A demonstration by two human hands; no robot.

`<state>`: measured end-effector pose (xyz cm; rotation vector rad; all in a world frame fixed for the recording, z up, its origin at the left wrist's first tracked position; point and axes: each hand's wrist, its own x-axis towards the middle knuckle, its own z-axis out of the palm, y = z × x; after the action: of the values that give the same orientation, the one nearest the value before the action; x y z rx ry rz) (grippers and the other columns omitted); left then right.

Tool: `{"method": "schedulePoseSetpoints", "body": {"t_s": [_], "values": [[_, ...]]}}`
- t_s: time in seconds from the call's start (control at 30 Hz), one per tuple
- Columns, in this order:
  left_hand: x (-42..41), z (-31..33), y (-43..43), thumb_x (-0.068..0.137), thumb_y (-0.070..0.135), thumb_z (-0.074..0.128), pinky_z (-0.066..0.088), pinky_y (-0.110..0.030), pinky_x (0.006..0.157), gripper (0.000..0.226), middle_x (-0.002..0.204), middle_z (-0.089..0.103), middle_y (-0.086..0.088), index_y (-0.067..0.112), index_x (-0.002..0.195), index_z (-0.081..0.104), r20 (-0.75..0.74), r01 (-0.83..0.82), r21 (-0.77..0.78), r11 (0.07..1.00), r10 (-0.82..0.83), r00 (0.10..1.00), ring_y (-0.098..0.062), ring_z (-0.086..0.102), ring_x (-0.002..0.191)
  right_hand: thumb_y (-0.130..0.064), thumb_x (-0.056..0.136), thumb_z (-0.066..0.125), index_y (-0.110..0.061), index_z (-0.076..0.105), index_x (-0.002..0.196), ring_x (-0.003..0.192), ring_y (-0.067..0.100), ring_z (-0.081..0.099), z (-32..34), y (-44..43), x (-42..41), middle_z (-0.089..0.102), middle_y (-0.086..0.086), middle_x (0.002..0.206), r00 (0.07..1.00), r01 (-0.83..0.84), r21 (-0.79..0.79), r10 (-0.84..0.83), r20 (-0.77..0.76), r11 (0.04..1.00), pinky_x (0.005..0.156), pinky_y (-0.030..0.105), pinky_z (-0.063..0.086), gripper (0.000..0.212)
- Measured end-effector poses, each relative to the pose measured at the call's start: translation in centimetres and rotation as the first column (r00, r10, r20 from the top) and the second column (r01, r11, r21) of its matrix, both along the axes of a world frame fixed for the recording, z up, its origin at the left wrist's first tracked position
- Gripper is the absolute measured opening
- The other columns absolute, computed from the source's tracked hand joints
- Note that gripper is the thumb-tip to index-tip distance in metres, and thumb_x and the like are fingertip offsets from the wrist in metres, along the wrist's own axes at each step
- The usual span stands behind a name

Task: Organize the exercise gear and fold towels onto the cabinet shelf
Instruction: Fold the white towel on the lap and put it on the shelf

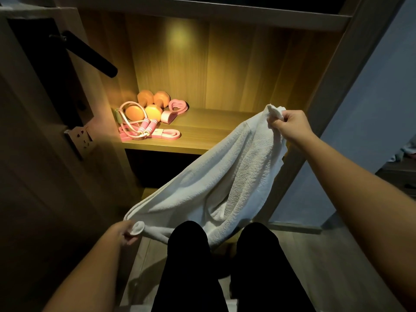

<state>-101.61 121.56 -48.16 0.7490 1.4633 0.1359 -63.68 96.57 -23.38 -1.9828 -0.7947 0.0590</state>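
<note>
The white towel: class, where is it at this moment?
Head view: the white towel hangs in front of the shelf, stretched between the left hand, low, and the right hand, higher.

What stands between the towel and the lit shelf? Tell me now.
Nothing visible does. The towel hangs between the left hand and right hand, in front of the shelf. The dumbbells, jump rope and pink bands lie only at its left end.
</note>
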Motion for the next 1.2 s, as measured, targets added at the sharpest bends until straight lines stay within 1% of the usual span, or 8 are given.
{"method": "schedulePoseSetpoints", "body": {"t_s": [0.13,0.23,0.33,0.43,0.5,0.7,0.9,1.2], "values": [[-0.4,0.4,-0.1,0.096,0.002,0.053,0.051,-0.026,0.041,0.013,0.073,0.06,-0.022,-0.009,0.089,0.055,-0.018,0.074,-0.01,0.997,-0.075,0.997,-0.027,0.055,0.066,-0.025,0.09,0.067,-0.016,0.072,0.088,0.077,0.011,0.06,-0.6,-0.2,0.2,0.065,-0.004,0.082,1.0,0.021,0.009,-0.021,-0.016,1.0,0.058,0.02,0.045,0.01],[-0.2,0.7,0.2,0.093,-0.006,0.048,0.053,-0.04,0.081,0.022,0.102,0.06,-0.026,-0.008,0.113,0.058,-0.058,0.152,0.103,0.983,-0.146,0.988,-0.036,0.058,0.088,-0.027,0.091,0.067,-0.013,0.073,0.092,0.078,0.013,0.06,-1.0,-0.4,0.5,0.066,-0.002,0.084,0.999,0.048,-0.019,-0.048,-0.006,0.999,0.059,0.023,0.046,0.015],[0.2,1.2,0.2,0.092,-0.002,0.055,0.048,-0.045,0.097,0.03,0.125,0.058,-0.029,-0.009,0.12,0.06,-0.449,0.344,0.39,0.854,-0.15,0.881,-0.041,0.057,0.115,-0.028,0.091,0.067,-0.013,0.073,0.093,0.077,0.012,0.059,-1.3,-0.9,0.9,0.064,-0.003,0.081,0.997,0.082,-0.044,-0.081,0.008,0.996,0.058,0.023,0.044,0.017],[0.0,1.7,-0.2,0.091,0.002,0.06,0.049,-0.044,0.087,0.028,0.12,0.059,-0.028,-0.008,0.117,0.06,-0.693,0.499,0.396,0.771,-0.106,0.713,-0.041,0.057,0.112,-0.028,0.09,0.067,-0.015,0.071,0.088,0.074,0.013,0.056,-1.9,-1.7,1.3,0.062,-0.005,0.078,0.992,0.122,-0.055,-0.122,0.008,0.991,0.057,0.024,0.043,0.014],[-0.4,1.7,-0.2,0.093,0.004,0.057,0.05,-0.046,0.089,0.03,0.121,0.058,-0.029,-0.008,0.12,0.059,-0.717,0.502,0.383,0.775,-0.092,0.691,-0.042,0.058,0.111,-0.028,0.09,0.068,-0.014,0.07,0.086,0.074,0.013,0.055,-2.2,-2.1,1.3,0.062,-0.003,0.078,0.991,0.133,-0.057,-0.133,0.004,0.989,0.059,0.025,0.043,0.014],[1.6,4.1,-0.8,0.093,0.015,0.059,0.048,-0.048,0.085,0.046,0.126,0.053,-0.026,0.002,0.133,0.041,-0.615,0.493,0.465,0.735,-0.132,0.777,-0.044,0.055,0.111,-0.021,0.091,0.066,-0.016,0.066,0.069,0.065,0.014,0.052,-1.5,-1.4,-1.2,0.059,0.0,0.069,0.99,-0.123,-0.118,0.129,0.048,0.985,0.057,0.025,0.042,0.023],[7.9,11.8,-2.2,0.096,0.016,0.054,0.049,-0.043,0.095,0.012,0.114,0.063,-0.014,0.013,0.107,0.06,-0.255,0.453,0.738,0.5,-0.415,0.873,-0.03,0.06,0.103,-0.02,0.09,0.066,-0.001,0.07,0.083,0.075,0.026,0.06,-0.4,0.3,-5.3,0.063,0.014,0.083,0.857,-0.466,-0.231,0.501,0.122,0.854,0.066,0.036,0.047,0.021],[16.0,22.7,-7.9,0.096,0.038,0.055,0.047,-0.029,0.093,0.022,0.117,0.067,0.01,0.032,0.115,0.063,-0.031,0.345,0.91,0.228,-0.795,0.606,-0.005,0.059,0.111,-0.012,0.089,0.067,-0.001,0.073,0.084,0.082,0.032,0.06,0.7,-0.6,-6.5,0.066,0.014,0.086,0.785,-0.541,-0.306,0.601,0.151,0.783,0.073,0.046,0.046,0.013]]}}
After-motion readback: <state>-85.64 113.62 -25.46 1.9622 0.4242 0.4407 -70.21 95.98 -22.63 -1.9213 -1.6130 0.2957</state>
